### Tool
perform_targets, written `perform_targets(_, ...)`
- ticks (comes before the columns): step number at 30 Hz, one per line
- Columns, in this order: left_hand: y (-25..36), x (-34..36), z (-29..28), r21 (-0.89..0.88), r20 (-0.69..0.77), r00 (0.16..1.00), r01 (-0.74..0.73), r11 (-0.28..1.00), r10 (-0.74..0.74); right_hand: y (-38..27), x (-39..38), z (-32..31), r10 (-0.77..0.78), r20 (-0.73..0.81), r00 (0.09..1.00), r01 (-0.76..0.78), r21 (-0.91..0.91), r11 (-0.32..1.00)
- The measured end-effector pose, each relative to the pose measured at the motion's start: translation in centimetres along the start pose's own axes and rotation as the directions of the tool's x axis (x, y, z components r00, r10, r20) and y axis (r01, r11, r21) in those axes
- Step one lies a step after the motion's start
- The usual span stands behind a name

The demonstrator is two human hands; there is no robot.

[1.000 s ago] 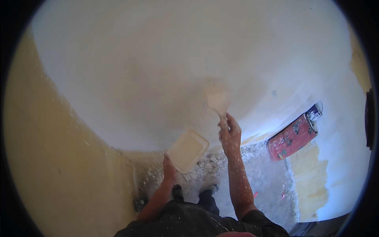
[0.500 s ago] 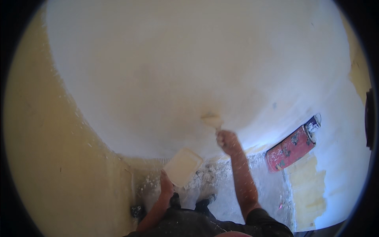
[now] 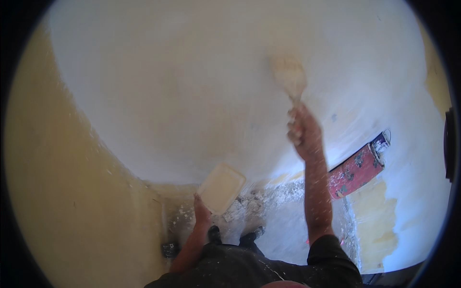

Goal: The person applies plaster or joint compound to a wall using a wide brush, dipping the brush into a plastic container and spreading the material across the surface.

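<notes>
My right hand (image 3: 305, 132) is closed round the handle of a wide paintbrush (image 3: 289, 74). The brush is blurred by motion, its pale bristles pointing up against the whitish wall (image 3: 168, 86). Lower down, my left hand (image 3: 202, 209) grips the edge of a shallow cream-coloured rectangular tray (image 3: 222, 188), tilted in front of my body. Its fingers are mostly hidden behind the tray. White specks dot my right forearm.
To the right stands a red, paint-splashed drum (image 3: 356, 171), with a small dark paint can (image 3: 381, 142) on its top. A yellow wall (image 3: 72, 192) runs along the left. The grey floor (image 3: 283, 216) is spattered white. A small dark object (image 3: 170, 249) lies near the left corner.
My right hand has swept the brush upward and somewhat right across the wall. The tray in my left hand appears slightly higher in view.
</notes>
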State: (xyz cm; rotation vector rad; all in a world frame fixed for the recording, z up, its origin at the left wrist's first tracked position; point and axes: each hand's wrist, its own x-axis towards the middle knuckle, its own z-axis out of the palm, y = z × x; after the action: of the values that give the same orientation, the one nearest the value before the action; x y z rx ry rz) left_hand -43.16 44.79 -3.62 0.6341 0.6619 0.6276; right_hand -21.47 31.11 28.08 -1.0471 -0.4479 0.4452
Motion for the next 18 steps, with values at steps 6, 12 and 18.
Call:
perform_targets(6,-2.6,0.6,-3.1,0.203,0.049,0.998,-0.057,0.977,0.048,17.6,-2.6,-10.7,0.233,-0.133,0.963,-0.218,0.118,0.969)
perform_targets(12,-0.8,-0.2,-2.6,0.124,-0.030,0.999,0.025,0.992,-0.021,29.1,-7.9,-15.1,0.551,-0.365,0.750,-0.513,0.203,0.834)
perform_targets(18,0.1,-0.8,0.7,0.130,0.020,0.997,0.075,0.989,-0.078,35.3,-0.6,-23.4,0.369,-0.126,0.921,-0.389,-0.231,0.892)
